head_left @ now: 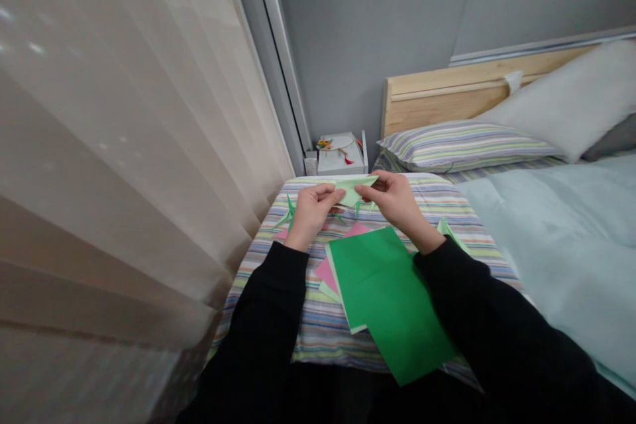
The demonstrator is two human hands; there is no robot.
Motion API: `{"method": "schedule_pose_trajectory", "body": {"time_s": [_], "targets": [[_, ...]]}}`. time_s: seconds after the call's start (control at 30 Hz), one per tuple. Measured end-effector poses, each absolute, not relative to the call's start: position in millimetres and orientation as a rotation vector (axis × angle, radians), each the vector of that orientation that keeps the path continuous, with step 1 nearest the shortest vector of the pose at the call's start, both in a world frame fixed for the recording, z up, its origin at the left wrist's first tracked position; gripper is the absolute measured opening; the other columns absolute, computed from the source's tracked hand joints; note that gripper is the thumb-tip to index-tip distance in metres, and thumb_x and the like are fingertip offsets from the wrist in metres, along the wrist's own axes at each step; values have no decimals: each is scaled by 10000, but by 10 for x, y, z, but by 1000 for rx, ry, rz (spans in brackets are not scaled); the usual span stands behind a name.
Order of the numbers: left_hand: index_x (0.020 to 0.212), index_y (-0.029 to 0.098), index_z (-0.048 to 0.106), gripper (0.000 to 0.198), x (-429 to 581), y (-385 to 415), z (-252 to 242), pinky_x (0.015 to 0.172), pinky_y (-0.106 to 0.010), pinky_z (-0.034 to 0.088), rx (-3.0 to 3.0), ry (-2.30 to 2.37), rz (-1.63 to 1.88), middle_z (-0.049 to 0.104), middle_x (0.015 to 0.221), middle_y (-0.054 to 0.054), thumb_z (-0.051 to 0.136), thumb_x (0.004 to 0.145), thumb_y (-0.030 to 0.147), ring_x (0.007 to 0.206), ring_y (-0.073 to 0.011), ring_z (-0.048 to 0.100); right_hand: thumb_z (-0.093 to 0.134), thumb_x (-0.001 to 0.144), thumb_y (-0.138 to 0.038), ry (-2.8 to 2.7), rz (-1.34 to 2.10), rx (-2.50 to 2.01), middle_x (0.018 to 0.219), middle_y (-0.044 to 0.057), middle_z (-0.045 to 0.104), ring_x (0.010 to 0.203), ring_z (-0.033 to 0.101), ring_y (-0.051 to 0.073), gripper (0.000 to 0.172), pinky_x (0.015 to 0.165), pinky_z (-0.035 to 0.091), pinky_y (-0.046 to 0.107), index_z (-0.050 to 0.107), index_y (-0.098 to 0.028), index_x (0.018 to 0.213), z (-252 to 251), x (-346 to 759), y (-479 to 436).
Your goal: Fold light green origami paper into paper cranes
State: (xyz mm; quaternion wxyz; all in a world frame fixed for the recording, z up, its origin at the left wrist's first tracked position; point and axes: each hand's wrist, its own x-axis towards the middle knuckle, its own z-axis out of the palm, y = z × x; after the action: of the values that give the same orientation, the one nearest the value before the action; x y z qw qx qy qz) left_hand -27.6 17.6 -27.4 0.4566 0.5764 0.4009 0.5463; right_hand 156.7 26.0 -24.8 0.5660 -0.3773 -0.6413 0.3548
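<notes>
Pinching a pale green folded paper between our left hand and right hand, we've got both grips closed on it, with the paper held between them just above the far end of the striped bedspread. With nothing firm behind it, we could lose a crease if one grip slackens or tugs unevenly. It could then slip onto the loose green sheet or pink paper.
</notes>
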Motion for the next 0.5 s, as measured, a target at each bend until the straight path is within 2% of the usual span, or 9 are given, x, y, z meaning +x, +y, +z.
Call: {"method": "schedule_pose_trajectory", "body": {"time_s": [0.07, 0.13, 0.3, 0.4, 0.5], "targets": [[809, 113, 744, 416, -265, 134, -246, 618, -263, 574, 1478, 951, 1137, 757, 733, -55, 910, 646, 458, 668, -174, 717, 768, 742, -369, -1455, 869, -864, 601, -24, 590, 587, 504, 122, 268, 593, 399, 286, 587, -194, 651, -245, 1567, 272], [869, 105, 741, 448, -253, 101, -228, 626, -265, 575, 1502, 930, 1026, 779, 772, -77, 919, 639, 446, 704, -195, 744, 785, 712, -377, -1447, 942, -837, 639, -17, 626, 613, 535, 127, 254, 618, 432, 289, 621, -187, 672, -247, 1551, 273], [891, 105, 718, 458, -246, 88, -233, 657, -304, 612, 1490, 927, 985, 787, 771, -78, 921, 650, 437, 719, -214, 766, 840, 609, -347, -1487, 1119, -813, 714, 24, 721, 656, 610, 165, 238, 647, 486, 319, 746, -162, 725, -269, 1506, 247], [829, 104, 704, 379, -243, 90, -238, 650, -288, 618, 1493, 939, 946, 783, 747, -72, 921, 669, 371, 689, -192, 763, 847, 635, -348, -1434, 1103, -831, 597, -18, 632, 568, 515, 117, 233, 593, 413, 289, 704, -165, 616, -272, 1521, 245], [810, 106, 697, 311, -239, 83, -233, 640, -275, 622, 1468, 933, 910, 779, 719, -65, 908, 696, 305, 685, -192, 770, 865, 630, -347, -1360, 1067, -836, 496, -59, 485, 522, 406, 86, 352, 547, 326, 276, 590, -179, 489, -276, 1542, 268]]}}
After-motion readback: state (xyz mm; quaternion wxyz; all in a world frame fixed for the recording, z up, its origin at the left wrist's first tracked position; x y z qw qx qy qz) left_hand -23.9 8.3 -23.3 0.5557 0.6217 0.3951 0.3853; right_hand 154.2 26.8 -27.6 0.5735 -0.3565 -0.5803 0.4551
